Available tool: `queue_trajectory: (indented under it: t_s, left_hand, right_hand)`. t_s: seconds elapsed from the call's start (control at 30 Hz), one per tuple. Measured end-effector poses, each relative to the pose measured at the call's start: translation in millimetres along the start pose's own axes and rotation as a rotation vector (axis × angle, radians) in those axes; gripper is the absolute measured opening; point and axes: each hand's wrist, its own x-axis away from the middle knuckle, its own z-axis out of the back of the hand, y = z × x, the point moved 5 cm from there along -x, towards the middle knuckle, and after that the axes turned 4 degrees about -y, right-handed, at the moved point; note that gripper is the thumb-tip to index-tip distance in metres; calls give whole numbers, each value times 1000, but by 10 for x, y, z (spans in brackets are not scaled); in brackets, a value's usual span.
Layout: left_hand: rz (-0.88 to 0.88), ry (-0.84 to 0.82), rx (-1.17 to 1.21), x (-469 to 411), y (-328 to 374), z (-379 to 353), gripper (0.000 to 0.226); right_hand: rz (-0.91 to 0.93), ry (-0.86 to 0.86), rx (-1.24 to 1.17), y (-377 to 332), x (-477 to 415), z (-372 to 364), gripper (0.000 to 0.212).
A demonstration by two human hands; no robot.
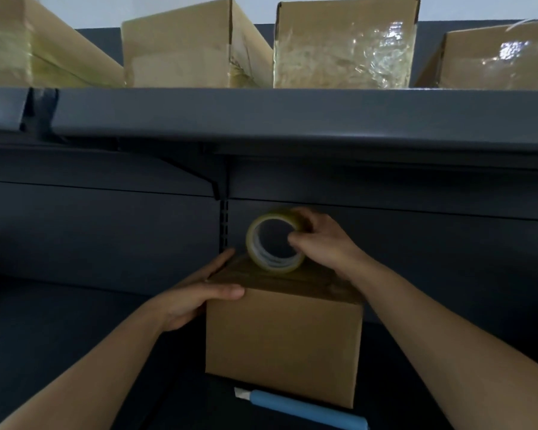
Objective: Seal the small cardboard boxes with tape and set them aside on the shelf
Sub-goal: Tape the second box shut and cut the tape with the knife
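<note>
One small cardboard box point(283, 342) is seen standing on the dark lower shelf surface point(59, 336), its closed top facing upward. One roll of clear tape point(272, 240) is held on edge against the far part of the box top, so that its open core faces the camera; the roll is slightly blurred. The roll is gripped by the right hand point(320, 243), with the thumb placed inside the core and the remaining fingers wrapped over the outer rim. The left hand point(199, 293) is laid against the upper left corner of the box, with the thumb pressed along the top front edge and the fingers extended flat along the left edge of the top; it is closed on nothing, and the box is merely steadied by it. One blue-handled tool point(305, 409) with a pale tip is seen lying on the lower surface just in front of the box, partly covered by the box's bottom edge. Four cardboard boxes point(345, 45) are counted on the dark upper shelf point(292, 110), set in a row; glossy clear tape is visible on their faces, and the outermost two are cut off by the frame edges.
</note>
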Motion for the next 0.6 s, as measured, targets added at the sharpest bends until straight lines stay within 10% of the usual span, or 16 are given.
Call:
queue_trajectory:
  t_s: [0.27,0.6]
  left_hand:
    - [-32,-22,8,-72,-40,1,129]
    - [-69,-20,28,-121,-70,14,120]
  right_hand:
    - [63,223,86,196,174,596,21]
    - [-120,215,-7,639,605,947,38]
